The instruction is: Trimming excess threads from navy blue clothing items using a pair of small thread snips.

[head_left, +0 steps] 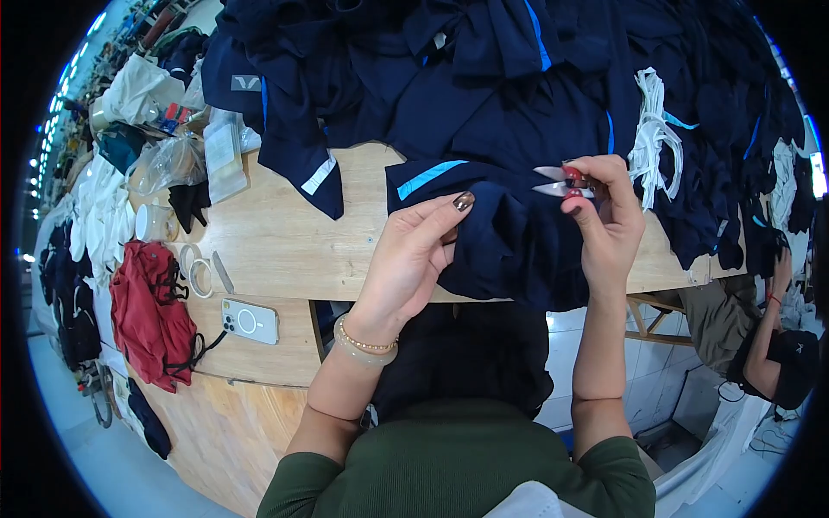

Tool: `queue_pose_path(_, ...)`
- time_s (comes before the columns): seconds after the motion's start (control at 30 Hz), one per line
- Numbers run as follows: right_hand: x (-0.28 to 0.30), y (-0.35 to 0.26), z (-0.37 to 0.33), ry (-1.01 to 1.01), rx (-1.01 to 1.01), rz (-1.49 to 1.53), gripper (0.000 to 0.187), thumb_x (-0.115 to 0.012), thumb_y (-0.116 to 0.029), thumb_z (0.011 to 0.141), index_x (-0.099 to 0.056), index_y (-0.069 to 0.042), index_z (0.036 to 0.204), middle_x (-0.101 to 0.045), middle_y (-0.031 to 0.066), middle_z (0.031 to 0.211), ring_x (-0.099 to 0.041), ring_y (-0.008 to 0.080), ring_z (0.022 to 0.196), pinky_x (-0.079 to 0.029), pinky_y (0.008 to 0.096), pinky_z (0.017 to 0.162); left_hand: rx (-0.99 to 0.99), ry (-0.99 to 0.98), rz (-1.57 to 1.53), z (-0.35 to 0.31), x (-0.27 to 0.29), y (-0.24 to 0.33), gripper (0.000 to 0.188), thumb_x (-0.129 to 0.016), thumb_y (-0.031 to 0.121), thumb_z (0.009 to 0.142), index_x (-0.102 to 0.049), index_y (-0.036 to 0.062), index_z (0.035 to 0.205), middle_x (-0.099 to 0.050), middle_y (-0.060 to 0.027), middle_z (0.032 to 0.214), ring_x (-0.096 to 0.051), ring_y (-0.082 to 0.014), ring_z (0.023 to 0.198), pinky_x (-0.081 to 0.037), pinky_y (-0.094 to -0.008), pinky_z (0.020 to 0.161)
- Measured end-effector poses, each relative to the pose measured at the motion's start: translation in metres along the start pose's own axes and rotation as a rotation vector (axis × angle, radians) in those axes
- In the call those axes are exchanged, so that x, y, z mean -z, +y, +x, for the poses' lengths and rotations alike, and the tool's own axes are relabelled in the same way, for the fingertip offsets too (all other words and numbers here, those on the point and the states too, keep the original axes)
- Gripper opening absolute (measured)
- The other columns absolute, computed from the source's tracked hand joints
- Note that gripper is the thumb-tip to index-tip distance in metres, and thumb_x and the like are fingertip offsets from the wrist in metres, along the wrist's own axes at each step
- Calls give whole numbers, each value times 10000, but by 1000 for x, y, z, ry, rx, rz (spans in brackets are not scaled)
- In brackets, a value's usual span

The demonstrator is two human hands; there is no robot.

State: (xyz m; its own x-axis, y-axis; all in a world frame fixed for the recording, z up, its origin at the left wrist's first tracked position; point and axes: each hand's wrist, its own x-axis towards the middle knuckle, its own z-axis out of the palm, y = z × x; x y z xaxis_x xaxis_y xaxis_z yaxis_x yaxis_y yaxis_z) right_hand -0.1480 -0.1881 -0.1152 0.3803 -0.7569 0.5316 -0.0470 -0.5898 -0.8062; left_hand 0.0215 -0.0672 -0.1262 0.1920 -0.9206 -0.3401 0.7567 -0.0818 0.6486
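Note:
My left hand [414, 255] pinches the edge of a navy garment [509, 233] between thumb and fingers. That garment has a light-blue stripe [427, 177] and hangs over the table's front edge. In my right hand [611, 207] is a pair of red-handled thread snips [553, 181], gripped by thumb and fingers. Their pale blades are apart and point left, just above the navy cloth. Whether a thread lies between the blades is too small to tell.
Navy garments [484, 95] heap along the far side of the wooden table [285, 229]. White strips [654, 138] lie at the right. On the left are a red bag [151, 315], a phone [250, 321] and tape rolls [199, 276]. A co-worker [764, 345] sits at far right.

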Motion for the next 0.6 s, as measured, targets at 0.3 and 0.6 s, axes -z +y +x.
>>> queue_pose_path(0.3, -11, -3, -29, 8, 95, -203, 295, -786, -190, 656, -652, -30, 866, -610, 41, 808, -487, 183, 752, -390, 274, 643, -55, 19, -133, 0, -1, -6, 185, -549, 115, 926, -607, 10, 1067, -662, -59, 955, -635, -104, 820, -526, -234, 744)
queue_pose_path(0.6, -17, -5, -28, 12, 176, -266, 298, -791, -190, 629, -660, -39, 850, -633, 38, 799, -507, 194, 748, -400, 283, 648, -63, 1, -127, -3, -3, -9, 189, -508, 114, 942, -595, -1, 1064, -660, -100, 992, -652, -149, 865, -550, -271, 771)
